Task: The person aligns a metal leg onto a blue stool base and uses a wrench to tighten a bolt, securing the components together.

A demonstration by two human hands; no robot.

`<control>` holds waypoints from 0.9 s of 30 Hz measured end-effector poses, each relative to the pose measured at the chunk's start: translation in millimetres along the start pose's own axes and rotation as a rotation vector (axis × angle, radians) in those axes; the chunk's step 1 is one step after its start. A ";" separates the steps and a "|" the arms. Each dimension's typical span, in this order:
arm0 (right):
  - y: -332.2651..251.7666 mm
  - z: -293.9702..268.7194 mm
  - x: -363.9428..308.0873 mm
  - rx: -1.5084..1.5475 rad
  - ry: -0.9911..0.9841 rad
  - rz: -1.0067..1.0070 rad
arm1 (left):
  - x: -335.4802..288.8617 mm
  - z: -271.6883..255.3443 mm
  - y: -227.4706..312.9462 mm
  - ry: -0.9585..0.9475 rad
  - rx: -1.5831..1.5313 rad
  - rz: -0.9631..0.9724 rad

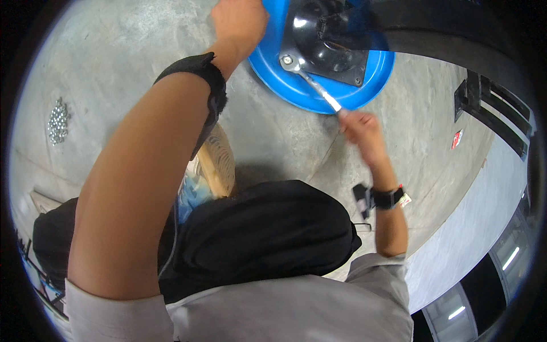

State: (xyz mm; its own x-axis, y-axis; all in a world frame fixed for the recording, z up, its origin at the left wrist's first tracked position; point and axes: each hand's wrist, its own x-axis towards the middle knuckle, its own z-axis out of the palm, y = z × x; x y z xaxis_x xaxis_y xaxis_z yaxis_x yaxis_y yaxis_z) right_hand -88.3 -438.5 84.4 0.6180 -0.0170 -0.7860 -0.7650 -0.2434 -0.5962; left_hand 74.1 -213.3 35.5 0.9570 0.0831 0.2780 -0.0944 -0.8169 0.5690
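My right hand (364,134) is closed round the end of a silver wrench (319,88). The wrench's head sits around a bolt (288,60) at the near left corner of a black metal plate (342,71). That plate lies on a round blue disc (296,100) with a raised rim. At the disc's left edge, my left hand (242,21) is curled against the rim; its fingertips are hidden. Another corner of the plate, nearer the right, shows a dark fastener (358,81).
A curved black part (421,28) rises over the disc at the upper right. Loose shiny nuts (58,121) lie in a pile on the concrete floor at the left. A wooden block (216,162) is by my legs. Black slats (496,111) stand at the right, near a red wrapper (457,139).
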 end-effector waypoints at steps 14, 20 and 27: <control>-77.7 -82.2 23.3 -0.054 0.156 -0.543 | -1.0 -7.9 0.0 0.001 0.002 0.000; 13.2 -19.1 -18.7 0.297 -0.121 -0.318 | 0.4 -2.5 2.9 0.003 0.050 0.000; 47.2 51.8 -17.2 0.335 -0.056 -0.267 | 0.9 -1.7 1.8 -0.003 0.024 -0.012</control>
State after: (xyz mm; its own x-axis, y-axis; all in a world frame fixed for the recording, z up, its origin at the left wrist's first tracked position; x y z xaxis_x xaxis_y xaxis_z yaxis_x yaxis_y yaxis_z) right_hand -144.5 -399.5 61.3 0.7988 0.0585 -0.5988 -0.6015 0.0959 -0.7931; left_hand 74.3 -213.7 38.1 0.9589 0.0912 0.2687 -0.0762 -0.8294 0.5534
